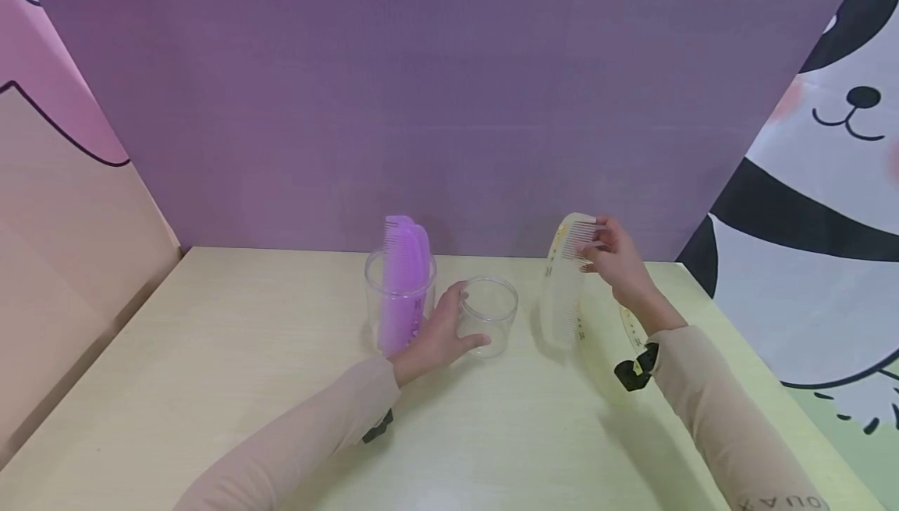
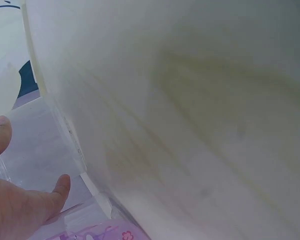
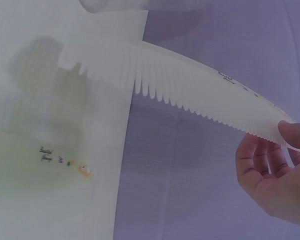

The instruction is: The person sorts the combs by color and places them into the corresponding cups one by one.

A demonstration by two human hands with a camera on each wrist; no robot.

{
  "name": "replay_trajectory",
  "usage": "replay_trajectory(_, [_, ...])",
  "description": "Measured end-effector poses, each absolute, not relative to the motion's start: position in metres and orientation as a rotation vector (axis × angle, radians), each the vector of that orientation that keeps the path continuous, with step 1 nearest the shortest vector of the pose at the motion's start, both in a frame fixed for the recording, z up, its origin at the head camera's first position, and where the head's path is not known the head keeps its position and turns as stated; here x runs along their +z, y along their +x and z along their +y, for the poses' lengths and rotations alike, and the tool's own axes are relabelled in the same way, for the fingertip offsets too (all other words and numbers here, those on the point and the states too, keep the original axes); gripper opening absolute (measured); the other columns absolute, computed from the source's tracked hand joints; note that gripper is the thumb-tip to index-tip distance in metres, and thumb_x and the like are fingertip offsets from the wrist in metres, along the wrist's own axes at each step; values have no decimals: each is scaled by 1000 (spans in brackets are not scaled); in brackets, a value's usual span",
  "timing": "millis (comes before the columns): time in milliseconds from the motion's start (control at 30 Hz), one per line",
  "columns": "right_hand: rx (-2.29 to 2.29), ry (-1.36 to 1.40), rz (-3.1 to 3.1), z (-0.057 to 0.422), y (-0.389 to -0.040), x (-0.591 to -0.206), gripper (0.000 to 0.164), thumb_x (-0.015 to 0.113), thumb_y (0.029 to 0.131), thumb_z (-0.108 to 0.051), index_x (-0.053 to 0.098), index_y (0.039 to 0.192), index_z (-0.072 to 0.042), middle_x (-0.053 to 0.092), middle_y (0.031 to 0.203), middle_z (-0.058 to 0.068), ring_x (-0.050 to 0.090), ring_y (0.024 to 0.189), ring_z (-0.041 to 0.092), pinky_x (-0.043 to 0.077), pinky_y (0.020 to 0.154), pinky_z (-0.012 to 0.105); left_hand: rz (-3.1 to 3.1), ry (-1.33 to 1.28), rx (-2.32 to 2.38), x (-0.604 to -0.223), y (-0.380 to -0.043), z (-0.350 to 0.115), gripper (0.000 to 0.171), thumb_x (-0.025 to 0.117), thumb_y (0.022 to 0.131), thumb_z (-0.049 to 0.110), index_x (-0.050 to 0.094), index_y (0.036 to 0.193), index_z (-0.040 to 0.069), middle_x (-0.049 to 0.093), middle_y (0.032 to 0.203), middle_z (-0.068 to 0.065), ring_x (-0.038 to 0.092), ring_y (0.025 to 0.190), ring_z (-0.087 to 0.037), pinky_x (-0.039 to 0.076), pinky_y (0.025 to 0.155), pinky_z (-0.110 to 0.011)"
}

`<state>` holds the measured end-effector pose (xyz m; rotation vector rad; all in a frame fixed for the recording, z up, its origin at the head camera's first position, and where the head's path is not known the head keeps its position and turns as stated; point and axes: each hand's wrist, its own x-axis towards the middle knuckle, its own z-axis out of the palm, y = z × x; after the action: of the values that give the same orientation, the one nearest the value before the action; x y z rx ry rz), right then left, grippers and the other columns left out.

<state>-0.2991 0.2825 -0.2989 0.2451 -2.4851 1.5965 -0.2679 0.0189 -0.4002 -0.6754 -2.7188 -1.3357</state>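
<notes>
My right hand pinches the upper end of a cream comb with printed lettering, held upright over the table. In the right wrist view, its thumb and fingers grip the end of that comb. My left hand is at the left side of a clear cup, thumb in front and fingers by the rim. The left wrist view shows its thumb and a finger spread beside the clear cup. Whether they press on it is unclear. Purple combs stand in another clear cup further left.
A pale yellow comb lies on the table below my right wrist, with a printed strip partly hidden by the sleeve. A purple wall panel stands behind the table.
</notes>
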Motion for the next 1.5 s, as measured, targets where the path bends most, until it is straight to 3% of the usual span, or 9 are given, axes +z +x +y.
replay_trajectory(333, [1636, 323, -2382, 276, -299, -284, 19, 49, 93, -7, 44, 108, -18, 52, 95, -10, 54, 82, 2, 50, 65, 18, -2721, -670, -1351, -401, -268, 19, 89, 72, 78, 27, 15, 142, 6, 37, 139, -17, 39, 129, -30, 36, 107, -41])
replay_trajectory(867, [1740, 414, -2145, 262, -299, -256, 15, 53, 89, -5, 50, 98, -17, 57, 91, -9, 54, 79, 4, 47, 61, 13, -2718, -691, -1315, -400, -268, 18, 89, 72, 78, 28, 15, 142, 4, 37, 138, -18, 39, 129, -30, 35, 107, -40])
replay_trajectory(1500, [2024, 405, -1807, 238, -293, -229, 18, 57, 86, -1, 54, 99, -13, 61, 100, -3, 58, 90, 11, 52, 66, 20, -2724, -689, -1315, -400, -268, 18, 88, 72, 78, 26, 15, 142, 5, 36, 139, -17, 37, 130, -29, 34, 108, -40])
